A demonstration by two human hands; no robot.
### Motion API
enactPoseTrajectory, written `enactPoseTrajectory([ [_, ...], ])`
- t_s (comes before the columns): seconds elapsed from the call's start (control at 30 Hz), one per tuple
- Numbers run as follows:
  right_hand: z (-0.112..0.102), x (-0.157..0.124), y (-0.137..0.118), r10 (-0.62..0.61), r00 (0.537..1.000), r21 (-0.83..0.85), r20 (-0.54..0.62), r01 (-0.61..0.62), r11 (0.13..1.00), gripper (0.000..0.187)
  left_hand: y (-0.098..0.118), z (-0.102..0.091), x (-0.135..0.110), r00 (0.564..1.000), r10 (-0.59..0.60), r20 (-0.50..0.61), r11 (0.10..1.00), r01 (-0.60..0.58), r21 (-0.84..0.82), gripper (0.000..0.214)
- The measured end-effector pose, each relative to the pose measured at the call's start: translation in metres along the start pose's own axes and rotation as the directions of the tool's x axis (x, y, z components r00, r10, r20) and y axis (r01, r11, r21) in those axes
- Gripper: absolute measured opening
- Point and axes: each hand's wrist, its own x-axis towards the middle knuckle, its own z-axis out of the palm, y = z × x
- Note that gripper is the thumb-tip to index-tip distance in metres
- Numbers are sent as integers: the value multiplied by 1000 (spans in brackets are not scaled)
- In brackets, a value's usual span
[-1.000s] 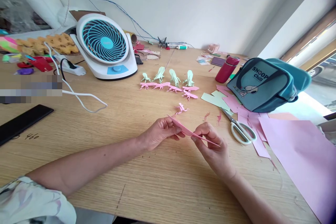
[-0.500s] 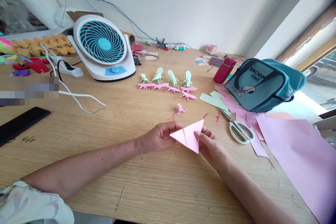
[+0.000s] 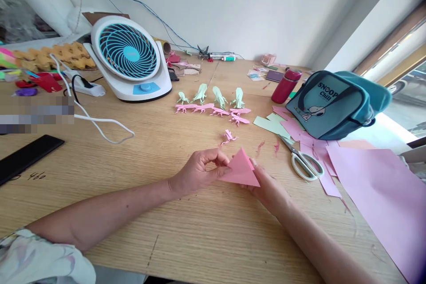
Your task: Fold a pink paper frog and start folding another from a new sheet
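A folded triangle of pink paper (image 3: 240, 169) is held just above the wooden table (image 3: 186, 239). My left hand (image 3: 203, 169) pinches its left side between thumb and index finger. My right hand (image 3: 270, 190) grips the paper from the right, its fingers partly hidden behind the sheet. Just beyond the hands sits a small pink origami figure (image 3: 228, 136). Farther back stands a row of green origami insects (image 3: 218, 97), with pink origami insects (image 3: 203, 108) in front of them.
Scissors (image 3: 304, 162) lie right of my hands, beside pink scraps and a large pink sheet (image 3: 376, 195). Behind them are a teal bag (image 3: 328, 108) and a red bottle (image 3: 286, 86). A fan (image 3: 129, 60), white cable (image 3: 109, 120) and black phone-like slab (image 3: 28, 157) occupy the left.
The pink paper has been turned in my hands; its point now faces up and a plain face shows instead of the creased one. My right thumb has moved from its front to its edge.
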Motion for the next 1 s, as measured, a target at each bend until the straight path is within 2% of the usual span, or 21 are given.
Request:
enactPoseTrajectory([
  [0.13,-2,-1,0,-151,988,-106,42,155,982,51,-8,7,2,961,-267,-67,946,249,-208,28],
  [0.23,1,-1,5,-162,987,-217,-15,155,964,37,-12,13,1,912,-410,-28,873,384,-302,35],
  [0.3,3,1,11,-157,984,-260,-91,128,957,32,-12,16,-1,891,-454,14,845,435,-312,37],
  [0.4,4,3,18,-173,974,-288,-149,124,949,31,-10,17,-3,885,-465,34,844,455,-284,36],
  [0.63,2,4,19,-149,977,-281,-155,101,954,31,-6,15,-2,887,-460,18,868,454,-202,26],
  [0.77,4,5,20,-191,972,-321,-140,138,937,31,-7,15,-2,886,-464,-6,871,455,-184,16],
  [1.0,6,5,24,-238,961,-332,-140,181,926,32,-18,15,-4,912,-409,-28,903,400,-157,13],
])
